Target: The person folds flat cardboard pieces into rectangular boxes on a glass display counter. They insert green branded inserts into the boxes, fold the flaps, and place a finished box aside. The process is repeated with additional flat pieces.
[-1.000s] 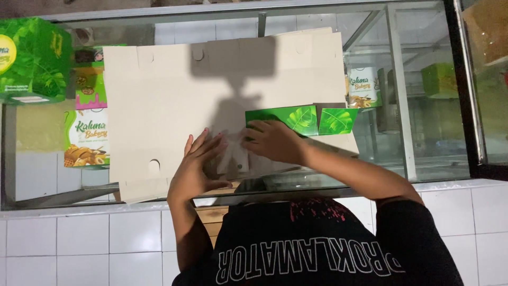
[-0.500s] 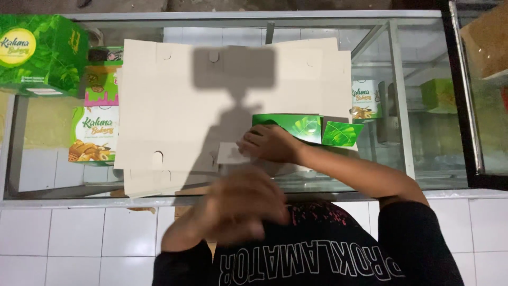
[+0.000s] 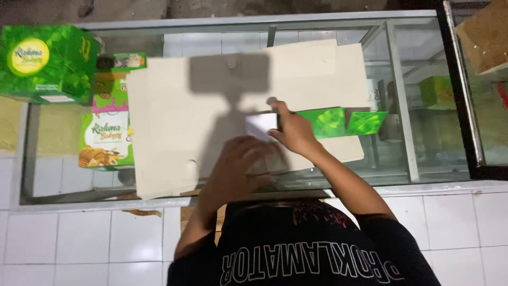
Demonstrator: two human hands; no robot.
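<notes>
A flat sheet of pale cardboard (image 3: 211, 106) lies across the glass-topped surface (image 3: 413, 153), filling the middle of the frame. The right hand (image 3: 293, 132) rests at frame centre with fingers curled on a small white piece (image 3: 261, 126) at the edge of a green printed carton flap (image 3: 344, 122), which extends to the right. The left hand (image 3: 241, 167), blurred, sits just below it over the cardboard's lower edge; whether it grips anything cannot be told. A green box (image 3: 45, 63) stands at upper left, with a green and pink package (image 3: 106, 135) beside the cardboard.
</notes>
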